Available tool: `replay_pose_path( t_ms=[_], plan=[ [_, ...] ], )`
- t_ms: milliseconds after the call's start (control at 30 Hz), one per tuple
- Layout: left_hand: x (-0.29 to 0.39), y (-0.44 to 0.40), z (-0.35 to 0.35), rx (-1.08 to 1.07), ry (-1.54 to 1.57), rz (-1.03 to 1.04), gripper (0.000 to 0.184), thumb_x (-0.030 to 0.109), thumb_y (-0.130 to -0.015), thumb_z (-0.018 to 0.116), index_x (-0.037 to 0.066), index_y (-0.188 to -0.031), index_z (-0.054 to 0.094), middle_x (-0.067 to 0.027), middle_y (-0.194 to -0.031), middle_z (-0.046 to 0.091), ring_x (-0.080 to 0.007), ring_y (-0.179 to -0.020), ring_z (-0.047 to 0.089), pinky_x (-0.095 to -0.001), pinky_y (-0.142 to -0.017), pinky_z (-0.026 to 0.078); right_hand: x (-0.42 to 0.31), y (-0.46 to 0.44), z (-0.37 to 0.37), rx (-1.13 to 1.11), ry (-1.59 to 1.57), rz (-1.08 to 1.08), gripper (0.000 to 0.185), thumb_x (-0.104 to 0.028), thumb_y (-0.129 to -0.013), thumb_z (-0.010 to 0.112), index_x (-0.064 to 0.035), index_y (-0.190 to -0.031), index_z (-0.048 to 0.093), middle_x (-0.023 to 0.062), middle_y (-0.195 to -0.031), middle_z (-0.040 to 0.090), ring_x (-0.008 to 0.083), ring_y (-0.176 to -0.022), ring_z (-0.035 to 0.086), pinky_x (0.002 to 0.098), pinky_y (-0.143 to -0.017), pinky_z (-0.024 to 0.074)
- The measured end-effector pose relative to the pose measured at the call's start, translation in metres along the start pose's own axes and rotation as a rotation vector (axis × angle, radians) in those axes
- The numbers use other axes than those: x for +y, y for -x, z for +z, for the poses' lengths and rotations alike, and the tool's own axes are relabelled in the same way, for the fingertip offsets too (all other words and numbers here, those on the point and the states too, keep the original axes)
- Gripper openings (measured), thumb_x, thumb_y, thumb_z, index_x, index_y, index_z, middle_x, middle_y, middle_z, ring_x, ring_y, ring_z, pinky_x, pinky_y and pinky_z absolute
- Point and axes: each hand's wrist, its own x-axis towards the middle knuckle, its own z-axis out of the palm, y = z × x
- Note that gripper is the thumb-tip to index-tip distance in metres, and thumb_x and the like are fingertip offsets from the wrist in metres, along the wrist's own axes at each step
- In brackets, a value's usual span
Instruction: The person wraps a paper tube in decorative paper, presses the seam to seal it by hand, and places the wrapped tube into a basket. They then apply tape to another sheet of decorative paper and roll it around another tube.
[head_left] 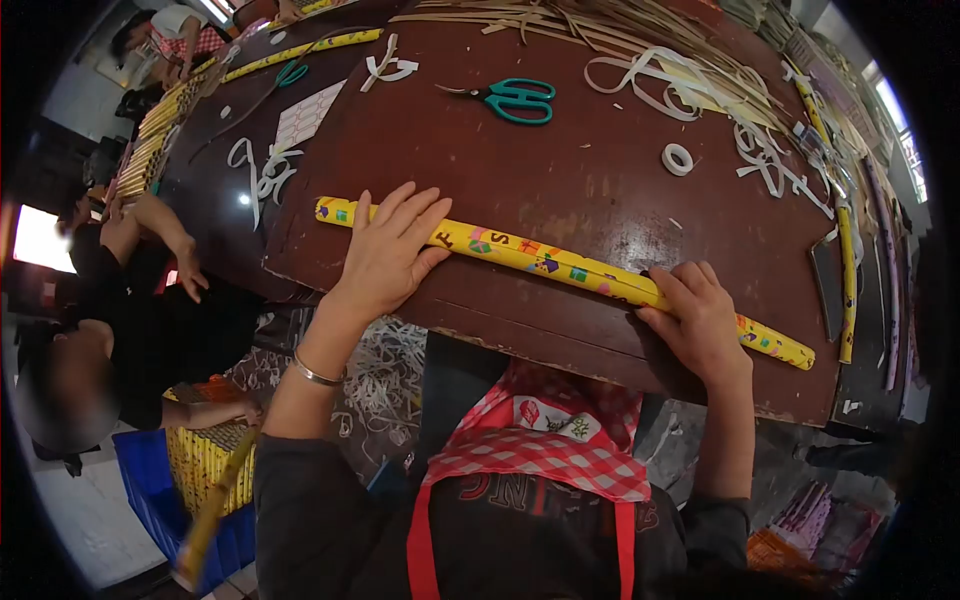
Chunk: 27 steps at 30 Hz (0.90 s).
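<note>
Slim yellow tube [540,262]; scuffed, glossy tabletop [400,140]

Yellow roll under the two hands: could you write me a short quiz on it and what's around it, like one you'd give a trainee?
1. Multiple choice: where is the metal bracelet?
A) left wrist
B) right wrist
C) both wrists

2. True or false: the white ring lies on the brown table, apart from the yellow roll under the hands.

3. Open question: how do the two hands differ in the way they hold that roll?

Key:
1. A.
2. True.
3. The left hand lies over it with its fingers stretched out; the right hand has its fingers curled onto it.
</note>
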Motion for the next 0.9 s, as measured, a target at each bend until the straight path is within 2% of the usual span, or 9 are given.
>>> replay_pose_path(
  t_ms=[67, 267, 500, 633, 667, 700, 767, 867, 900],
  plan=[
    [-0.012, 0.009, -0.003, -0.052, -0.017, -0.081, 0.060, 0.042, -0.091, 0.061, 0.013, -0.142, 0.048, -0.0068, -0.148, 0.044, -0.0307, -0.141, 0.035, -0.0620, -0.114, 0.019, 0.001, 0.000, 0.001, 0.006, 0.003, -0.018, 0.043, -0.022, -0.076, 0.078, -0.0039, -0.113, 0.064, 0.0104, -0.093, 0.059, 0.0300, -0.089, 0.057, 0.0418, -0.079, 0.0494],
    [-0.035, 0.024, -0.007, -0.047, -0.029, -0.144, 0.067, 0.055, -0.094, 0.052, 0.013, -0.147, 0.042, -0.0089, -0.154, 0.037, -0.0328, -0.146, 0.026, -0.0647, -0.114, 0.016, 0.001, 0.001, 0.002, 0.015, 0.021, -0.026, 0.044, -0.021, -0.076, 0.078, -0.0031, -0.114, 0.064, 0.0109, -0.094, 0.059, 0.0304, -0.090, 0.057, 0.0417, -0.079, 0.0496],
    [-0.056, 0.036, -0.012, -0.070, -0.226, -0.292, 0.065, 0.051, -0.095, 0.053, 0.017, -0.149, 0.039, -0.0085, -0.157, 0.033, -0.0344, -0.147, 0.024, -0.0686, -0.111, 0.017, 0.002, 0.001, 0.001, 0.018, -0.003, -0.028, 0.043, -0.021, -0.077, 0.078, -0.0042, -0.114, 0.064, 0.0105, -0.093, 0.058, 0.0305, -0.089, 0.057, 0.0418, -0.078, 0.0494],
    [-0.074, 0.043, -0.015, 0.027, -0.280, -0.304, 0.056, 0.046, -0.094, 0.057, 0.017, -0.141, 0.052, -0.0080, -0.152, 0.040, -0.0328, -0.143, 0.031, -0.0676, -0.109, 0.022, 0.001, 0.001, 0.001, 0.024, -0.007, -0.019, 0.043, -0.021, -0.077, 0.078, -0.0046, -0.114, 0.064, 0.0108, -0.093, 0.058, 0.0308, -0.089, 0.057, 0.0420, -0.078, 0.0492],
    [-0.074, 0.041, -0.016, 0.131, -0.351, -0.235, 0.049, 0.038, -0.088, 0.066, 0.014, -0.131, 0.062, -0.0075, -0.141, 0.051, -0.0312, -0.134, 0.041, -0.0594, -0.106, 0.031, 0.001, 0.001, 0.001, 0.020, -0.009, -0.019, 0.043, -0.021, -0.077, 0.078, -0.0049, -0.114, 0.064, 0.0108, -0.092, 0.058, 0.0309, -0.089, 0.057, 0.0422, -0.078, 0.0491],
    [-0.075, 0.040, -0.018, 0.133, -0.351, -0.233, 0.049, 0.038, -0.088, 0.066, 0.014, -0.131, 0.062, -0.0075, -0.141, 0.051, -0.0312, -0.134, 0.041, -0.0594, -0.106, 0.031, 0.001, 0.001, 0.001, 0.016, -0.009, -0.019, 0.042, -0.021, -0.077, 0.078, -0.0052, -0.114, 0.064, 0.0109, -0.092, 0.058, 0.0310, -0.090, 0.057, 0.0423, -0.079, 0.0490],
    [-0.078, 0.040, -0.020, 0.209, -0.170, -0.083, 0.042, 0.028, -0.081, 0.075, 0.011, -0.118, 0.068, -0.0067, -0.126, 0.060, -0.0299, -0.122, 0.051, -0.0481, -0.100, 0.039, 0.002, 0.001, 0.000, 0.008, -0.002, -0.007, 0.042, -0.021, -0.077, 0.078, -0.0054, -0.114, 0.064, 0.0109, -0.092, 0.058, 0.0311, -0.090, 0.057, 0.0424, -0.079, 0.0490],
    [-0.070, 0.031, -0.025, 0.273, -0.119, -0.024, 0.035, 0.020, -0.075, 0.080, 0.008, -0.106, 0.070, -0.0059, -0.113, 0.064, -0.0282, -0.109, 0.058, -0.0395, -0.092, 0.044, 0.001, 0.000, 0.000, -0.005, 0.002, 0.005, 0.041, -0.021, -0.077, 0.077, -0.0059, -0.113, 0.064, 0.0111, -0.092, 0.057, 0.0312, -0.090, 0.057, 0.0424, -0.079, 0.0489],
    [-0.070, 0.030, -0.024, 0.273, -0.117, -0.024, 0.035, 0.020, -0.075, 0.080, 0.008, -0.106, 0.070, -0.0059, -0.113, 0.064, -0.0282, -0.109, 0.058, -0.0395, -0.092, 0.044, 0.001, 0.001, 0.000, -0.006, 0.001, 0.008, 0.041, -0.022, -0.078, 0.077, -0.0061, -0.113, 0.064, 0.0112, -0.092, 0.058, 0.0312, -0.091, 0.057, 0.0423, -0.079, 0.0489]
  ],
)
